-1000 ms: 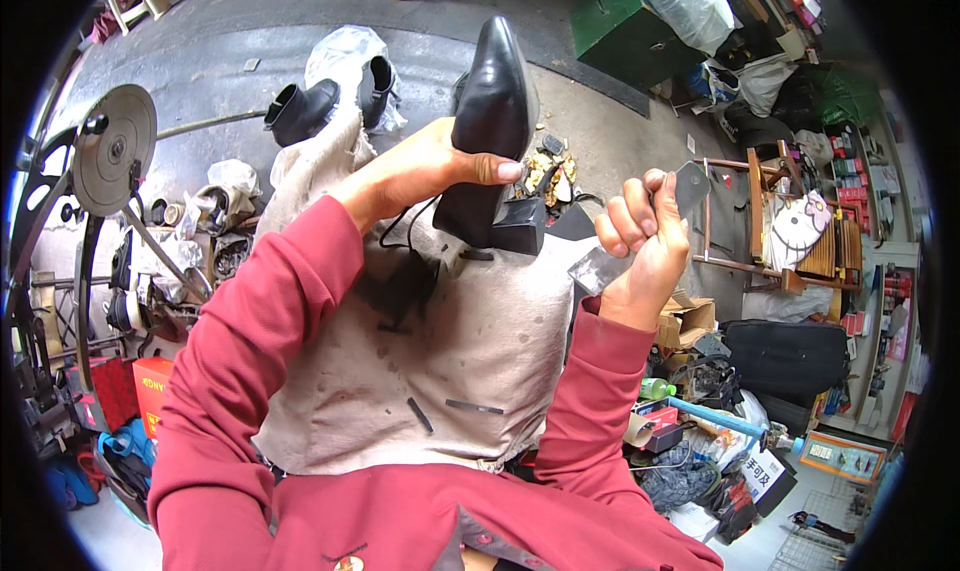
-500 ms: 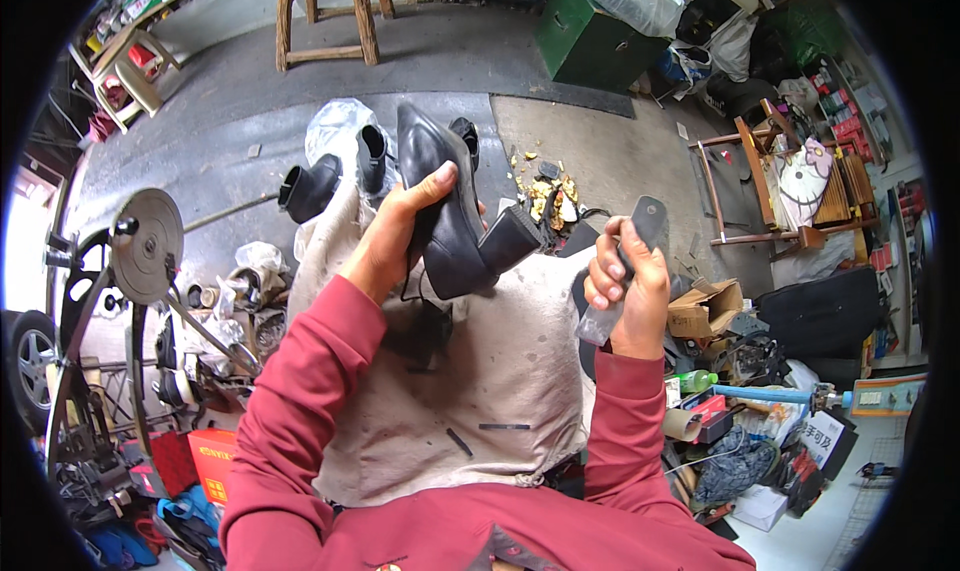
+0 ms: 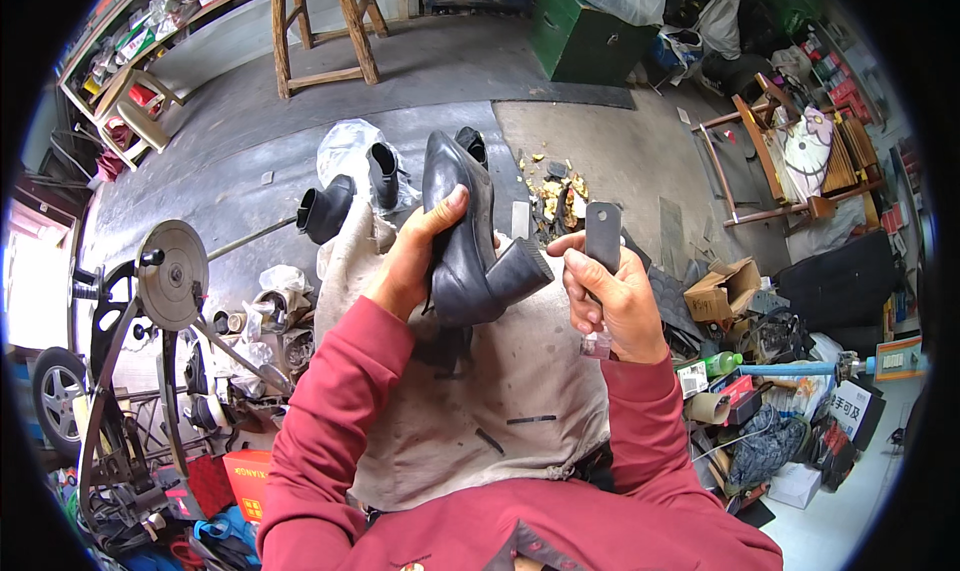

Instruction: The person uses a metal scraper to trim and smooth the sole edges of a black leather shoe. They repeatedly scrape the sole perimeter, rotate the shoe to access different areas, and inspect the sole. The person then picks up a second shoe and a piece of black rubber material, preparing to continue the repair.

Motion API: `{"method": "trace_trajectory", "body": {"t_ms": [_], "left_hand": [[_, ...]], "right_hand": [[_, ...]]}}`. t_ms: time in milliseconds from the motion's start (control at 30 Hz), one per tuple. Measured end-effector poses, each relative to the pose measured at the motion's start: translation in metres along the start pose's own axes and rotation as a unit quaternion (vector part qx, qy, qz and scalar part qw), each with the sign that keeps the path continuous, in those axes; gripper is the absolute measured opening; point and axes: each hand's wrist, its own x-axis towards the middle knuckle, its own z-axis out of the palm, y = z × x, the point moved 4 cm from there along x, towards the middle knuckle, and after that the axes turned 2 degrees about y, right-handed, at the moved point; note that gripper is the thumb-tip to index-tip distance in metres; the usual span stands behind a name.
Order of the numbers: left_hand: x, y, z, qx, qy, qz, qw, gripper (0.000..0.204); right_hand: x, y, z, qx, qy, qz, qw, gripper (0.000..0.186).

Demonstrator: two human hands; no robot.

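beige cloth [image 3: 450, 411] below, black shoe [image 3: 458, 271] in left grip [image 3: 405, 261], heel [image 3: 518, 273] outside

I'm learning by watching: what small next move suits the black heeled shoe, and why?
Probably the right hand, gripping the flat grey tool, should touch its extended index finger to the heel's bottom edge: the left hand holds the black heeled shoe with that edge turned rightward, and the finger is close to it.

Black heeled shoe [image 3: 468, 256] in left fingers [image 3: 441, 213] — flat tool [image 3: 602, 233] in right fingers [image 3: 592, 277]
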Motion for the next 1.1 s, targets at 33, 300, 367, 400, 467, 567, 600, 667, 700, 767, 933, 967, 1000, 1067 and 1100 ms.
{"method": "trace_trajectory", "body": {"t_ms": [33, 300, 367, 400, 467, 567, 600, 667, 700, 767, 933, 967, 1000, 1067, 1100], "left_hand": [[0.000, 0.000, 0.000, 0.009, -0.010, -0.003, 1.000, 0.052], [-0.008, 0.008, 0.009, -0.049, -0.135, 0.086, 0.986, 0.069], [-0.012, 0.012, 0.013, -0.050, -0.186, 0.116, 0.974, 0.075], [-0.013, 0.013, 0.013, -0.038, -0.190, 0.125, 0.973, 0.081], [-0.017, 0.015, 0.015, -0.024, -0.204, 0.122, 0.971, 0.087], [-0.020, 0.017, 0.019, -0.021, -0.220, 0.118, 0.968, 0.094], [-0.021, 0.018, 0.021, -0.014, -0.226, 0.123, 0.966, 0.094], [-0.023, 0.018, 0.022, -0.037, -0.217, 0.133, 0.966, 0.092], [-0.024, 0.019, 0.023, -0.039, -0.219, 0.132, 0.966, 0.093], [-0.025, 0.019, 0.025, -0.036, -0.223, 0.133, 0.965, 0.094], [-0.024, 0.018, 0.023, 0.009, -0.185, 0.134, 0.973, 0.089], [-0.024, 0.017, 0.022, 0.022, -0.169, 0.133, 0.976, 0.085], [-0.024, 0.017, 0.022, 0.050, -0.161, 0.142, 0.975, 0.083], [-0.027, 0.016, 0.024, 0.101, -0.145, 0.159, 0.971, 0.078], [-0.029, 0.016, 0.025, 0.108, -0.132, 0.176, 0.969, 0.076]], "right_hand": [[-0.001, 0.001, 0.001, -0.002, -0.003, 0.007, 1.000, 0.030], [-0.017, -0.005, 0.007, -0.034, -0.040, -0.031, 0.998, 0.055], [-0.019, -0.002, 0.010, -0.017, -0.052, -0.017, 0.998, 0.064], [-0.020, 0.000, 0.013, -0.016, -0.051, -0.020, 0.998, 0.065], [-0.023, 0.002, 0.016, 0.004, -0.056, -0.016, 0.998, 0.071], [-0.024, 0.003, 0.018, -0.009, -0.038, -0.050, 0.998, 0.070], [-0.025, 0.003, 0.018, -0.009, -0.032, -0.050, 0.998, 0.069], [-0.027, 0.002, 0.015, -0.009, -0.027, -0.043, 0.999, 0.068], [-0.029, 0.002, 0.014, -0.008, -0.028, -0.050, 0.998, 0.067], [-0.030, 0.003, 0.013, -0.006, -0.029, -0.058, 0.998, 0.066], [-0.022, 0.008, 0.016, -0.085, 0.001, -0.169, 0.982, 0.065], [-0.022, 0.009, 0.015, -0.102, 0.011, -0.180, 0.978, 0.064], [-0.020, 0.012, 0.013, -0.107, 0.016, -0.176, 0.979, 0.062], [-0.020, 0.018, 0.007, -0.099, 0.025, -0.121, 0.987, 0.057], [-0.020, 0.019, 0.005, -0.091, 0.021, -0.110, 0.990, 0.060]]}}
